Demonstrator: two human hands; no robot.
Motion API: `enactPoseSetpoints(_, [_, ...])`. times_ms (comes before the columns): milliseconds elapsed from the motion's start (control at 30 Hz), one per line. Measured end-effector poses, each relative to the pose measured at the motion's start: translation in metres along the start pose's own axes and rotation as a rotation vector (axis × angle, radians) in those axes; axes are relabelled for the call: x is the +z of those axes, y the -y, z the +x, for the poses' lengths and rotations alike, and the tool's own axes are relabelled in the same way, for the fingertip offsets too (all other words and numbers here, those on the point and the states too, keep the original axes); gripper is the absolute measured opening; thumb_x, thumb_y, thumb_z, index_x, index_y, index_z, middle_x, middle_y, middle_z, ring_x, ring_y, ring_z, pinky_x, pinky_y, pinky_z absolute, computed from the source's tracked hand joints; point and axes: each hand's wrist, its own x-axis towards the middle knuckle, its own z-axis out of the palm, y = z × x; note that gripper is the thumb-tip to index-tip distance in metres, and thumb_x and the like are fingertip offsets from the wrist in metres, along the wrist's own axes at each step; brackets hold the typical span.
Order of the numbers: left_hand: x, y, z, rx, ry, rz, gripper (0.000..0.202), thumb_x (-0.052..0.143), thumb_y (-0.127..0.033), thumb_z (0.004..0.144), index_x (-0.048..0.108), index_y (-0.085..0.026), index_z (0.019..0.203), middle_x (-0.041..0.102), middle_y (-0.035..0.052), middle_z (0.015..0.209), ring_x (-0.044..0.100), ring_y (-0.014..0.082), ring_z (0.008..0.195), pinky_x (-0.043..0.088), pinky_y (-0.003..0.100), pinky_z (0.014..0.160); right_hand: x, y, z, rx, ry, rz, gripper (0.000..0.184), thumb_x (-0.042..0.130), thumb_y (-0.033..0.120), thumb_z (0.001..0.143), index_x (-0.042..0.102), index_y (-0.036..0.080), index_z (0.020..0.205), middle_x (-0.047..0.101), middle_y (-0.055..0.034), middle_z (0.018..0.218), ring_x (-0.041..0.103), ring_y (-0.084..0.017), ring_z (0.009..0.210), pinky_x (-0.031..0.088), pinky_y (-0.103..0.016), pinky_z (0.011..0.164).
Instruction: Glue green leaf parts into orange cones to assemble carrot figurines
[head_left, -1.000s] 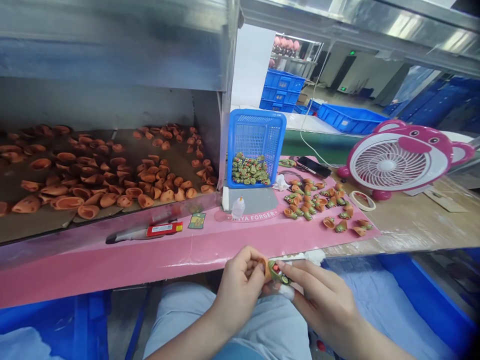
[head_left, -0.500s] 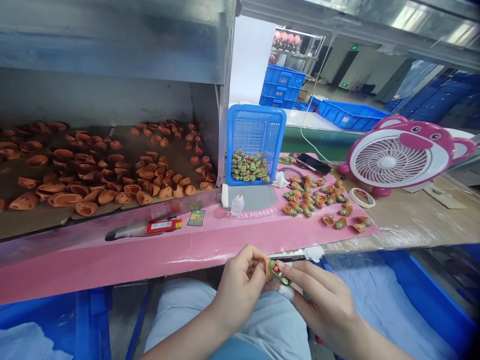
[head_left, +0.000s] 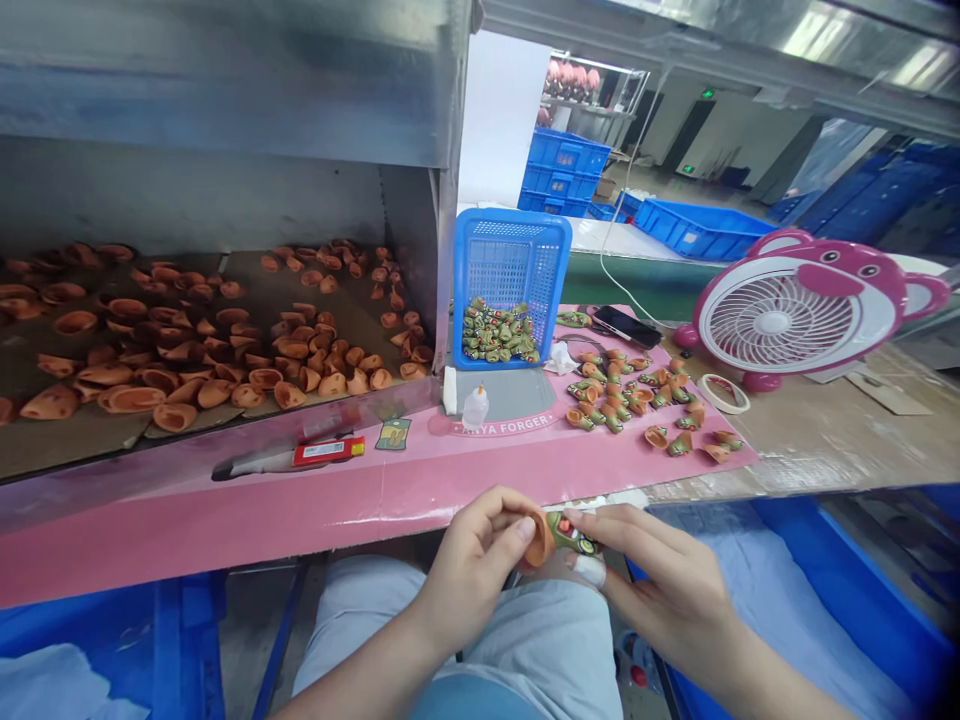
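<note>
Above my lap, my left hand [head_left: 487, 550] pinches a hollow orange piece [head_left: 538, 545] by its rim, its opening turned toward me. A small green painted piece [head_left: 570, 530] with red and white details sits against the orange one. My right hand [head_left: 652, 570] grips that green piece between its fingers and thumb; one finger has a white wrap [head_left: 589, 570]. Whether the two pieces are fixed together I cannot tell. Similar green-and-orange pieces [head_left: 615, 405] lie on the pink mat [head_left: 450, 480] beyond my hands.
A blue basket [head_left: 514, 225] holds several green pieces. Many hollow orange pieces [head_left: 202, 390] lie in the metal-sided bay at left. On the table are a small bottle [head_left: 475, 410], a red tube [head_left: 326, 452], a phone [head_left: 628, 326], a tape roll [head_left: 724, 394] and a pink fan [head_left: 802, 310].
Both hands have shifted slightly to the right with the pieces. The orange piece has turned so that its hollow opening now shows, and my left fingers have moved to its rim.
</note>
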Motion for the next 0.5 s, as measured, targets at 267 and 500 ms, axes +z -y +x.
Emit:
enactPoseSetpoints(267, [-0.002,0.000,-0.003,-0.098,0.009,-0.015,0.015,0.049,-0.027,0.078,0.048,-0.013,0.083,0.052,0.0023,0.066,0.049,0.0119,0.060,0.040,0.023,0.054,0.003,0.003,0.002,-0.049,0.019,-0.085,0.032,0.049,0.004,0.078,0.051,0.017,0.108,0.055,-0.0079,0.087,0.055,-0.014,0.075,0.047,-0.023,0.062])
enactPoseSetpoints(500, [-0.004,0.016,0.001,-0.124,0.013,-0.161,0.026,0.056,-0.036,0.073,0.047,-0.015,0.083,0.051,0.0013,0.066,0.051,0.0126,0.063,0.042,0.019,0.047,0.001,0.002,-0.007,-0.175,-0.029,-0.182,0.027,0.042,0.007,0.081,0.052,0.015,0.105,0.057,-0.0085,0.087,0.057,-0.013,0.076,0.049,-0.018,0.063])
